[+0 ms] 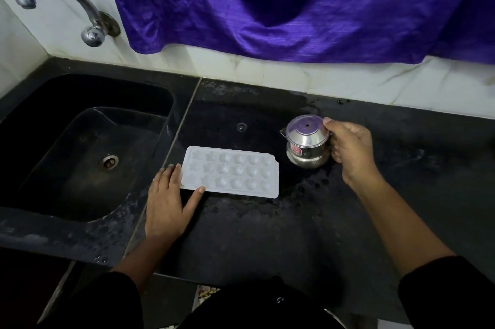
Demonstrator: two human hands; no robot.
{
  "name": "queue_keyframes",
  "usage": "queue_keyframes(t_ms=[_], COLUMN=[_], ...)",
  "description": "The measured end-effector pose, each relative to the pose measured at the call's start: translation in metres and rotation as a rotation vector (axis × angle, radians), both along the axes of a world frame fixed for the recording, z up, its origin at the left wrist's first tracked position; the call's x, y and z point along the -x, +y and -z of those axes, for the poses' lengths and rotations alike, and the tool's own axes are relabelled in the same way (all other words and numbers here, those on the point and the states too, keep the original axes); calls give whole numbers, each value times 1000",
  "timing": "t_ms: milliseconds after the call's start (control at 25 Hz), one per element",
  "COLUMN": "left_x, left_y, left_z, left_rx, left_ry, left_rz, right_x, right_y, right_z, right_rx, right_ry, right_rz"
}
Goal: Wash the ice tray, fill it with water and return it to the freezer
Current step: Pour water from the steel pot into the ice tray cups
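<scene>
Head view. White plastic ice tray (230,174) flat on wet black worktop (267,235), at its left edge beside the sink (67,168). Left hand (166,203) laid flat, fingers (174,172) straight against tray's left short edge, thumb at near-left corner, gripping nothing. Right hand (348,149) curled round small lidded steel jug (306,146) just past tray's far-right corner. Water in cells: cannot tell. Probably light, thin, bendy, slick when wet. Best held by both short rims, kept level once full.
</scene>
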State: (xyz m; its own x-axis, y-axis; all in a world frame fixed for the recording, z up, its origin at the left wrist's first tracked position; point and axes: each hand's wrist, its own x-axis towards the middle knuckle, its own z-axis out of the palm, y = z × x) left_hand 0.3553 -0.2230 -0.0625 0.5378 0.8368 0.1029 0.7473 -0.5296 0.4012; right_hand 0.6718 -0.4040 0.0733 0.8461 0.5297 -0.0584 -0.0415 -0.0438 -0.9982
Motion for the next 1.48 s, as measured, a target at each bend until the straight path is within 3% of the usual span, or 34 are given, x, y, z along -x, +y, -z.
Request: queue_keyframes(t_ms=[160, 480, 680, 800, 1040, 1200, 1320, 1480], left_x=[1, 2, 3, 3, 3, 2, 1, 1], left_y=[1, 3, 4, 4, 5, 5, 4, 3], left_z=[3, 4, 5, 6, 6, 6, 5, 4], left_rx=[8, -9, -20, -23, -31, -33, -39, -45], left_ry=[-21, -36, -29, -35, -28, -18, -16, -21], left_rz=[7, 18, 16, 17, 20, 21, 24, 28], right_x=[-6, -9, -6, -10, -14, -10, -5, -1], right_y=[-1, 15, 21, 18, -2, -4, 6, 29], right_z=[5, 1, -5, -3, 3, 3, -2, -5], right_rx=[67, 496, 613, 577, 222, -18, -69, 78], right_ry=[-92, -412, -581, -495, -17, 199, 195, -31], right_rz=[0, -61, -78, -68, 11, 6, -12, -55])
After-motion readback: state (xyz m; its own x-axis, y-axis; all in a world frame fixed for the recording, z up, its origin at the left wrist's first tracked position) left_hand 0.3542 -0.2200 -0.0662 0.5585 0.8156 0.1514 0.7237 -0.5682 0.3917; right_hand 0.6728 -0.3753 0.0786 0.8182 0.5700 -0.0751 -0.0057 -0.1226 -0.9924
